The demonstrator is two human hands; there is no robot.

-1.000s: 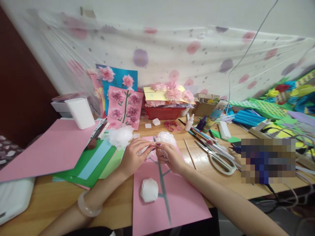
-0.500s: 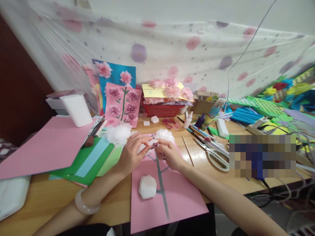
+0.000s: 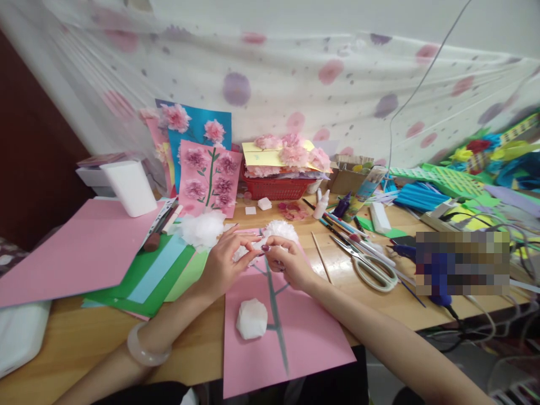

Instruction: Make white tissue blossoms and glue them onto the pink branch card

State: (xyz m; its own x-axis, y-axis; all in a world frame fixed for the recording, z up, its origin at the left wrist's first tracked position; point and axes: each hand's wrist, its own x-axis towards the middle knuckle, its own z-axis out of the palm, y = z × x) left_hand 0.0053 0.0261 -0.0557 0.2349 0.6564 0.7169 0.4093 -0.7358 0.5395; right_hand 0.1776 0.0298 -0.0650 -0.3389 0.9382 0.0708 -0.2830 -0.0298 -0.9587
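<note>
Above the upper part of a pink paper sheet (image 3: 304, 343), my left hand (image 3: 225, 256) and my right hand (image 3: 289, 261) meet fingertip to fingertip. Between them is a small bit of white tissue paper (image 3: 257, 245), mostly hidden by the fingers. My right fingers are curled in a pinch; my left thumb and fingers close on the other side. A grey-green branching stem (image 3: 275, 315) is painted on the sheet. To its left lies a folded wad of white tissue (image 3: 252, 319). A fluffy white paper flower (image 3: 280, 231) sits just beyond my right hand, and loose white tissue (image 3: 200, 228) beyond my left.
Scissors (image 3: 371, 267), a wooden stick (image 3: 322, 257) and pens lie to the right, near a blue glue gun (image 3: 439, 281) with cables. Coloured paper (image 3: 160, 275) covers the left. Behind stand a red basket (image 3: 276, 188) and a finished flower picture (image 3: 208, 180).
My fingers have shifted slightly around the white tissue, and less of it shows. The view has moved a little; the other things stay in place.
</note>
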